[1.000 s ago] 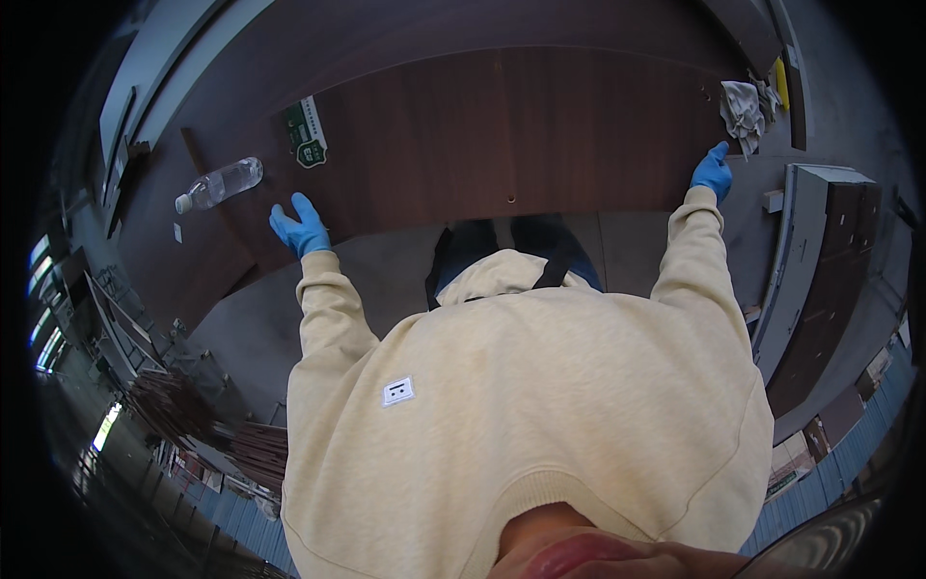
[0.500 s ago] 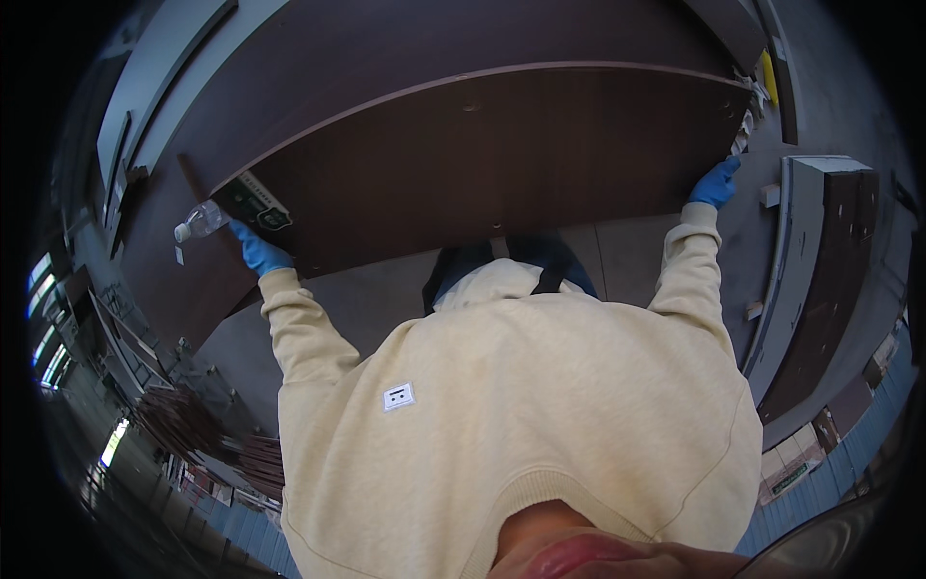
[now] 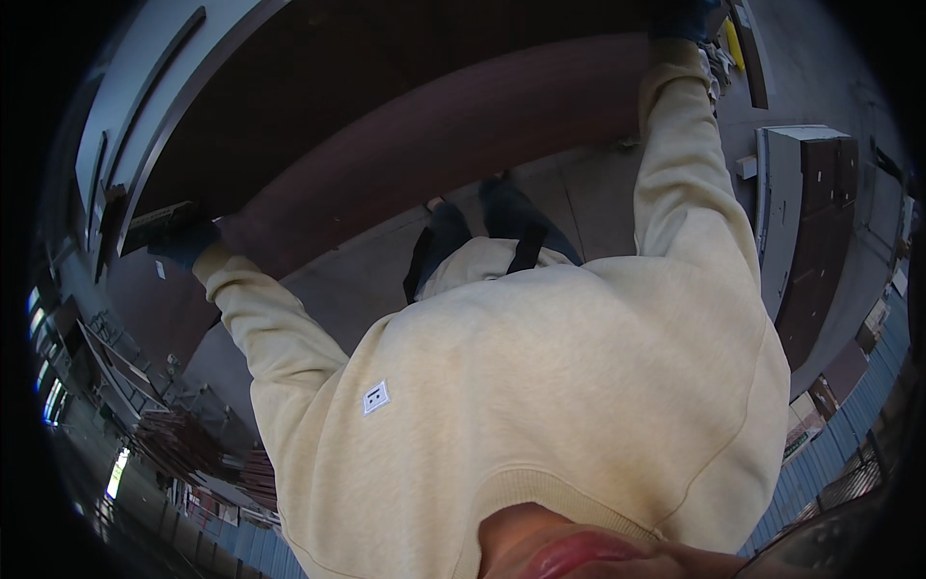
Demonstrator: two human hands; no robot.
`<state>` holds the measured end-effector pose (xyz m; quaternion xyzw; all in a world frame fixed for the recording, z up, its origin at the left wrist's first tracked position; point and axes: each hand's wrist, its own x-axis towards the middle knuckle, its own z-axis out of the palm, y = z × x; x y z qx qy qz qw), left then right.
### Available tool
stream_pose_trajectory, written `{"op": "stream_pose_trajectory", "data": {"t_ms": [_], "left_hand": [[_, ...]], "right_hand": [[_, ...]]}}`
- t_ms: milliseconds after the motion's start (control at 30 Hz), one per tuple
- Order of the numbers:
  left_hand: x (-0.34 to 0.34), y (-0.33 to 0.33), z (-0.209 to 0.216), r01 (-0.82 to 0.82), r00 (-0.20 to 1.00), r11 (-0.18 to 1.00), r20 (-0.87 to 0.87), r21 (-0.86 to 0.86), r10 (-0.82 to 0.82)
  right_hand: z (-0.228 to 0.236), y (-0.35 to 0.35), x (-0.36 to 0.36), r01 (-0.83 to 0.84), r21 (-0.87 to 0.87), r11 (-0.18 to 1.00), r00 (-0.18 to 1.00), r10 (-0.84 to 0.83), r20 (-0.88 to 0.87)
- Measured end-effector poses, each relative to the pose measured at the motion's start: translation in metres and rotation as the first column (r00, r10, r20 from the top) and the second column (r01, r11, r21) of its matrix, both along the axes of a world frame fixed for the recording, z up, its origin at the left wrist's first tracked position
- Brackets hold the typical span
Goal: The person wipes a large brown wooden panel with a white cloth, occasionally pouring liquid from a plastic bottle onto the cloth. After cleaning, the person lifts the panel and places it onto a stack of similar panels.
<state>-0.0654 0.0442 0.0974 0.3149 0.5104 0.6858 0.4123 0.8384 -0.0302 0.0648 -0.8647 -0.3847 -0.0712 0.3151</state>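
A large dark brown board [image 3: 318, 87] is raised and tilted in front of me, its near face in deep shade. My left hand [image 3: 188, 243], in a blue glove, is closed on its left end beside a dark green label [image 3: 159, 224]. High at the right, my gloved right hand [image 3: 683, 19] is closed at the board's other end; its fingers are dark and partly cut off by the frame's upper edge. Below the raised board lies a reddish-brown panel surface [image 3: 453, 111].
A stack of grey and brown boards [image 3: 805, 222] stands on the right. Pale panels [image 3: 145, 87] lean at the far left. A yellow object [image 3: 735, 43] lies at the upper right, and bundled brown strips [image 3: 178, 439] lie at the lower left. Grey floor [image 3: 569, 183] surrounds my feet.
Both hands have lifted the board up and away from me, tilting it. The reddish-brown surface beneath now shows, and the clear plastic bottle by my left hand is out of sight.
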Motion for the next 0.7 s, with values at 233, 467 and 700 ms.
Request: {"op": "stream_pose_trajectory", "data": {"t_ms": [233, 467, 700], "left_hand": [[0.012, 0.032, -0.039, -0.024, 0.999, 0.998, 0.034, 0.066, 0.022], [0.02, 0.039, -0.031, -0.038, 0.998, 0.999, -0.054, 0.032, 0.04], [0.061, 0.019, -0.015, -0.065, 0.998, 0.998, 0.011, -0.025, 0.065]], "right_hand": [[-0.018, 0.024, 0.007, -0.04, 0.001, 0.999, 0.999, 0.04, -0.022], [-0.029, 0.036, -0.007, -0.081, 0.028, 0.996, 0.994, 0.082, -0.066], [-0.039, 0.032, -0.008, -0.101, 0.044, 0.994, 0.992, 0.104, -0.077]]}}
